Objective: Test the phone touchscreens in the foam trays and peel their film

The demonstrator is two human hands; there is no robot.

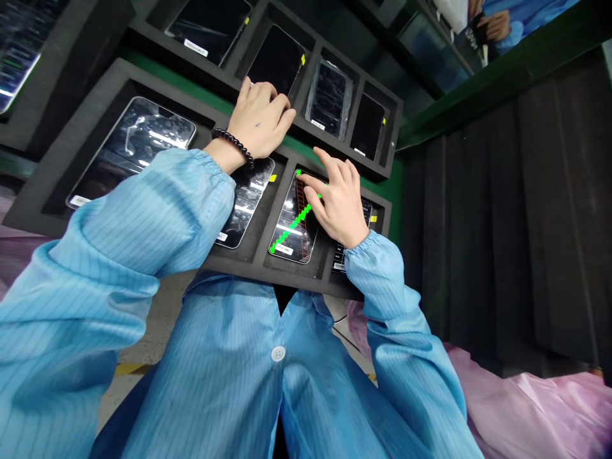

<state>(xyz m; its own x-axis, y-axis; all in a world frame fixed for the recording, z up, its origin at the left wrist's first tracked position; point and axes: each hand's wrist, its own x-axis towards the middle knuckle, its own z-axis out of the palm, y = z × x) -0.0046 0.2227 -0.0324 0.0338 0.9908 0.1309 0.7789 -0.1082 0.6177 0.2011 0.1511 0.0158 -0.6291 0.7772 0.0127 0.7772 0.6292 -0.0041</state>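
A phone (287,226) lies in a foam slot of the near tray, its screen showing a green diagonal line and a red grid column. Over its upper right part is my right hand (340,201), fingers apart, with a fingertip at the top of the red column. My left hand (261,118) holds nothing; its bent, spread fingers rest at the lower edge of a dark-screened phone (277,60) in the far tray. A black bead bracelet (234,145) circles my left wrist. Beneath that forearm lies a larger dark phone (248,207), partly covered.
The near black foam tray (261,271) also holds a large tablet-like device (138,137) at left and a lit phone (339,258) at right. Farther back, another tray holds a film-wrapped device (329,99) and more phones. A co-worker's hand (497,25) shows at top right.
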